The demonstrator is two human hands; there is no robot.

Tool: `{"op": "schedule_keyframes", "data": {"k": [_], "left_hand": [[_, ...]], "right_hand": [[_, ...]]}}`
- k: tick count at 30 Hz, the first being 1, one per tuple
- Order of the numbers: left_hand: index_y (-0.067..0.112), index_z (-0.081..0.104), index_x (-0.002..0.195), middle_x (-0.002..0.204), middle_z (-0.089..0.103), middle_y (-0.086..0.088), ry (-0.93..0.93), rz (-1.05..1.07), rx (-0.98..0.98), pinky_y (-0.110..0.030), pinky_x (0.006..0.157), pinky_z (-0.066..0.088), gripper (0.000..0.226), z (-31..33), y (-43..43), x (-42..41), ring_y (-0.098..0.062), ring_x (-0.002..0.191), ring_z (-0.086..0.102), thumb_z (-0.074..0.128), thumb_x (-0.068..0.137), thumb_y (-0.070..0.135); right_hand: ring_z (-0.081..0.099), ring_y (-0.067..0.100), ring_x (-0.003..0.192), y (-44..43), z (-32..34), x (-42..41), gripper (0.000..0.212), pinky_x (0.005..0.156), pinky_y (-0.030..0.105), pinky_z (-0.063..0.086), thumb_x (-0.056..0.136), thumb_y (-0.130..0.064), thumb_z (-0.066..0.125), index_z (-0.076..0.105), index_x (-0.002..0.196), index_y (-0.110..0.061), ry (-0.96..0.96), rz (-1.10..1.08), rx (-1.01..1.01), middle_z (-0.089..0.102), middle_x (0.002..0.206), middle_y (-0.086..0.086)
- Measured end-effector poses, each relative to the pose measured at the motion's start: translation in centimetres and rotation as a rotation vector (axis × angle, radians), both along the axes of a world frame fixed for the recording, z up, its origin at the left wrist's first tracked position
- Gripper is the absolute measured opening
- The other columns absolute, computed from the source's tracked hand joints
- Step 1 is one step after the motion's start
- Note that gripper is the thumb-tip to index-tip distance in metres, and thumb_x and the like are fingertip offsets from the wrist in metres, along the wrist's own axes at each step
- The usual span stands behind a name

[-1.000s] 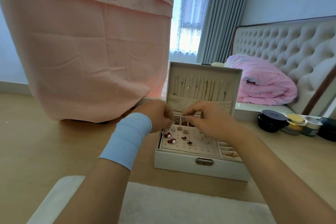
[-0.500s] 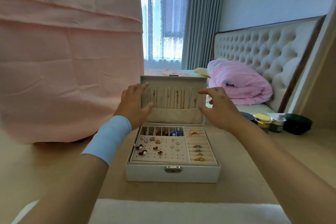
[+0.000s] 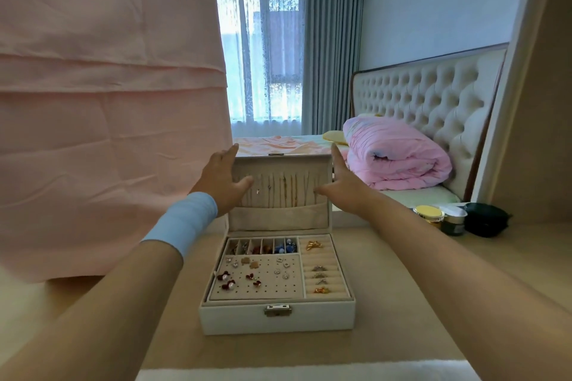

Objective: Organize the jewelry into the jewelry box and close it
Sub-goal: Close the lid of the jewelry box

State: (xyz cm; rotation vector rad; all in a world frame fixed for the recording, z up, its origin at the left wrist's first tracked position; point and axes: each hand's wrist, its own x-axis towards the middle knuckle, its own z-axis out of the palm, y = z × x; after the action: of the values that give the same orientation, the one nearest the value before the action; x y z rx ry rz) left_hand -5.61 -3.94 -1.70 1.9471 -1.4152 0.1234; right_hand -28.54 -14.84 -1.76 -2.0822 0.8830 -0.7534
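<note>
A white jewelry box [image 3: 278, 320] stands open on the beige table, its metal clasp facing me. Its upright lid [image 3: 280, 216] carries several thin necklaces above a fabric pocket. The tray holds earrings [image 3: 229, 281] on a perforated pad, rings [image 3: 320, 275] in padded rolls on the right, and small compartments along the back. My left hand [image 3: 221, 182] lies with straight fingers against the lid's left edge, thumb across the lining. My right hand [image 3: 340, 185] mirrors it on the lid's right edge.
A pink cloth [image 3: 108, 108] hangs at the left, close to the box. Small cosmetic jars [image 3: 439, 216] and a dark round case [image 3: 486, 219] sit at the table's right. Behind are a bed with a rolled pink quilt [image 3: 399, 161] and a tufted headboard.
Both hands left the tray, where they were pinched together a second ago, and rose to the sides of the lid. My view has lifted and pulled back.
</note>
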Motion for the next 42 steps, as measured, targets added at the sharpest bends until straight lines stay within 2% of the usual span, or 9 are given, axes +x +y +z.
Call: {"op": "schedule_keyframes", "data": {"k": [3,7,12,19,25,29,32,38,42], "left_hand": [[0.024,0.03,0.15,0.144,0.032,-0.006,-0.114,0.044,-0.016,-0.043,0.112,0.03,0.066,-0.1,1.8,-0.2,-0.028,0.136,0.029,0.058,0.093,0.042],[0.026,0.037,0.146,0.136,0.037,-0.004,-0.223,0.009,-0.053,-0.043,0.109,0.033,0.057,-0.7,5.0,-0.6,-0.023,0.129,0.031,0.055,0.094,0.041],[0.028,0.043,0.141,0.127,0.049,0.007,-0.303,-0.102,0.015,-0.032,0.094,0.045,0.045,-3.3,9.1,-2.0,-0.011,0.11,0.047,0.046,0.097,0.04],[0.036,0.055,0.13,0.128,0.049,0.016,-0.332,-0.185,0.09,-0.024,0.101,0.037,0.043,-7.0,12.9,-2.5,-0.007,0.117,0.046,0.066,0.088,0.036],[0.041,0.053,0.133,0.133,0.049,0.019,-0.383,-0.173,0.149,-0.032,0.102,0.045,0.045,-8.8,14.2,-3.6,-0.011,0.117,0.053,0.046,0.09,0.056],[0.039,0.048,0.14,0.139,0.046,0.013,-0.393,-0.152,0.163,-0.02,0.106,0.034,0.05,-9.8,14.3,-4.6,-0.009,0.124,0.047,0.052,0.092,0.054],[0.037,0.05,0.139,0.137,0.049,0.009,-0.374,-0.127,0.151,-0.023,0.104,0.036,0.054,-10.0,14.2,-5.0,-0.013,0.124,0.048,0.055,0.089,0.056],[0.033,0.053,0.136,0.137,0.048,0.007,-0.356,-0.122,0.166,-0.022,0.101,0.035,0.05,-10.0,13.7,-5.9,-0.014,0.122,0.046,0.063,0.089,0.046],[0.036,0.053,0.133,0.135,0.046,0.013,-0.322,-0.097,0.181,-0.02,0.099,0.038,0.047,-9.6,13.4,-4.8,-0.011,0.119,0.047,0.065,0.088,0.044]], "right_hand": [[0.061,0.016,0.078,0.4,-0.2,-1.1,0.073,0.055,0.008,0.043,0.104,-0.016,0.049,0.007,0.162,-0.028,-0.056,-0.002,-0.09,0.048,0.146,0.005],[0.05,0.006,0.1,1.5,-0.8,-3.4,0.046,0.085,0.02,0.038,0.107,-0.028,0.044,0.037,0.153,-0.032,-0.056,-0.009,-0.231,0.049,0.14,-0.002],[0.049,-0.015,0.107,4.2,-3.7,-7.0,0.034,0.083,0.007,0.04,0.103,-0.026,0.054,0.053,0.136,-0.036,0.0,0.08,-0.317,0.054,0.123,-0.02],[0.049,-0.005,0.117,6.9,-7.9,-9.4,0.036,0.1,0.02,0.042,0.096,-0.024,0.067,0.056,0.127,-0.037,0.114,0.121,-0.464,0.051,0.129,-0.019],[0.044,0.0,0.12,8.3,-10.4,-9.5,0.051,0.097,0.002,0.029,0.099,-0.024,0.063,0.047,0.147,-0.031,0.234,0.125,-0.505,0.039,0.131,-0.021],[0.045,0.006,0.124,9.0,-11.6,-9.4,0.05,0.108,0.023,0.039,0.097,-0.027,0.065,0.054,0.145,-0.023,0.19,0.097,-0.528,0.043,0.134,-0.012],[0.042,0.008,0.128,9.7,-12.0,-9.2,0.053,0.111,0.024,0.038,0.094,-0.03,0.068,0.054,0.145,-0.022,0.194,0.067,-0.531,0.041,0.138,-0.009],[0.031,0.017,0.146,10.0,-11.9,-8.7,0.057,0.118,0.032,0.034,0.092,-0.024,0.072,0.052,0.145,-0.031,0.147,-0.027,-0.255,0.026,0.162,0.0],[0.028,0.017,0.15,9.8,-11.5,-6.6,0.064,0.117,0.02,0.021,0.091,-0.021,0.074,0.048,0.149,-0.029,0.152,-0.011,-0.158,0.033,0.161,0.006]]}}
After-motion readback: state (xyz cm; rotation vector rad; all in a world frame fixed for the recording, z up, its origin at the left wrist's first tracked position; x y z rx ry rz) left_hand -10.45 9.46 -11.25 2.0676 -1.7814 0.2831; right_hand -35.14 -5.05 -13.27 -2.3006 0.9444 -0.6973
